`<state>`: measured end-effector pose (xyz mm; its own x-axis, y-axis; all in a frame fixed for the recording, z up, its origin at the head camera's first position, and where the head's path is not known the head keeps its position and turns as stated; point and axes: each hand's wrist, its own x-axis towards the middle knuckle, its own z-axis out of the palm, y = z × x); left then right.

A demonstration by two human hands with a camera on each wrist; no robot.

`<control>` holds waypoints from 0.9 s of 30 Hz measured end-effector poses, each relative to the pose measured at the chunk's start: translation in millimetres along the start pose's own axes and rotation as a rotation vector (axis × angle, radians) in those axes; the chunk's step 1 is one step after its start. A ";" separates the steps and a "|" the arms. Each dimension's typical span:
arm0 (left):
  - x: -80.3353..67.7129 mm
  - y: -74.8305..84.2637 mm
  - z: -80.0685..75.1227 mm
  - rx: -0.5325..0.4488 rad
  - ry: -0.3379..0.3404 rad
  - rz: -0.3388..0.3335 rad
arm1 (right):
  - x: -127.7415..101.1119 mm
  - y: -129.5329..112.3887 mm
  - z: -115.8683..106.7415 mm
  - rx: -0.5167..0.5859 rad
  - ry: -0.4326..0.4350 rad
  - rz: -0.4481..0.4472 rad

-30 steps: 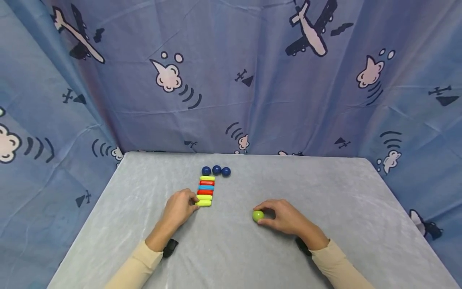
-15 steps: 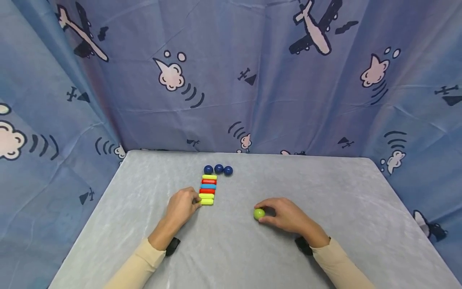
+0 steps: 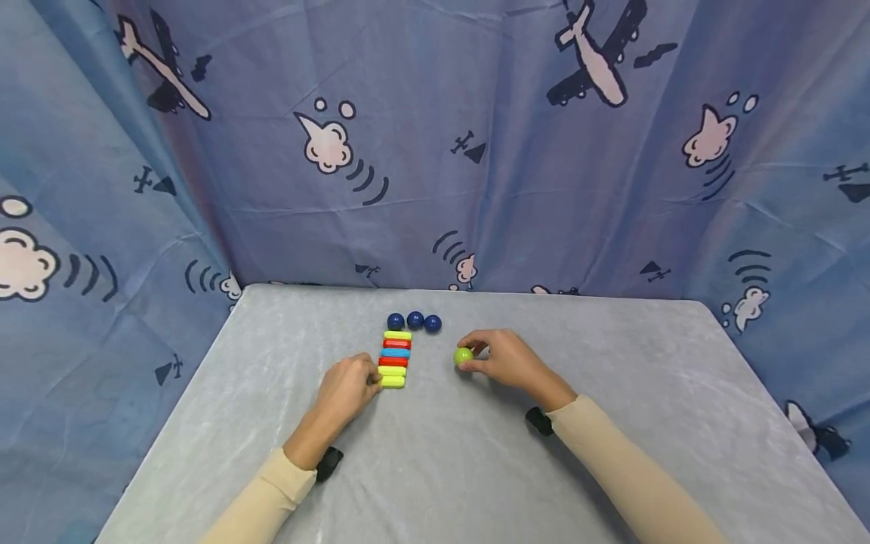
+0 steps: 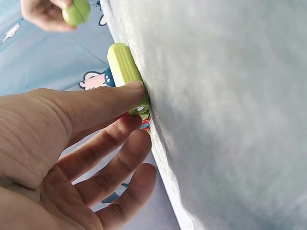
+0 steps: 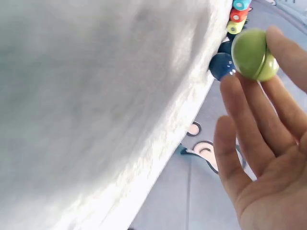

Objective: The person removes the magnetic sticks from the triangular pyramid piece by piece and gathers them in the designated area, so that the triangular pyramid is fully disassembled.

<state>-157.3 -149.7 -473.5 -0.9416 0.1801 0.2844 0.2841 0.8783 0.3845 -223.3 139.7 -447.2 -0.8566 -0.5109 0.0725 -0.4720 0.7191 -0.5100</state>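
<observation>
While the right hand [image 3: 508, 360] sits just right of the frame's centre in the head view, its thumb and fingertips [image 5: 230, 84] pinch a green ball [image 3: 464, 356], seen in the right wrist view at upper right, held off the grey cloth with the remaining fingers spread loosely below it. Left of that ball, a column of coloured bars [image 3: 394, 358] lies on the table [image 3: 612, 423], stacked yellow, red, blue, red, yellow, yellow from far to near. Against the nearest yellow bar [image 4: 125, 72] the left hand [image 3: 348, 391] rests its thumb, the other fingers curled loosely and slightly apart beneath it; they clamp nothing. Above the column, three dark blue balls [image 3: 414, 321] sit in a row, touching or nearly so. Behind the table hangs a blue curtain [image 3: 435, 136] printed with planes and clouds.
</observation>
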 end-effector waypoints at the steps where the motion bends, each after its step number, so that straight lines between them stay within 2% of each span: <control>1: -0.1 0.3 0.3 0.000 -0.006 -0.003 | 5.0 -0.9 0.6 -0.009 0.001 0.012; 7: -0.7 1.0 0.0 0.027 -0.018 -0.030 | 31.8 -4.1 4.3 -0.014 -0.011 0.065; 14: 0.1 2.2 2.1 0.064 -0.008 -0.018 | 52.9 8.3 6.1 -0.005 0.025 0.228; 20: -1.4 4.7 3.3 0.062 0.006 -0.021 | 58.6 17.8 12.0 0.060 0.032 0.176; 27: -1.2 6.6 3.7 0.045 0.014 -0.024 | 58.0 22.8 17.8 0.064 0.049 0.211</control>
<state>-155.0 -142.4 -474.6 -0.9454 0.1525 0.2880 0.2526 0.9013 0.3519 -280.0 118.1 -469.9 -0.9448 -0.3276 -0.0004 -0.2687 0.7756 -0.5712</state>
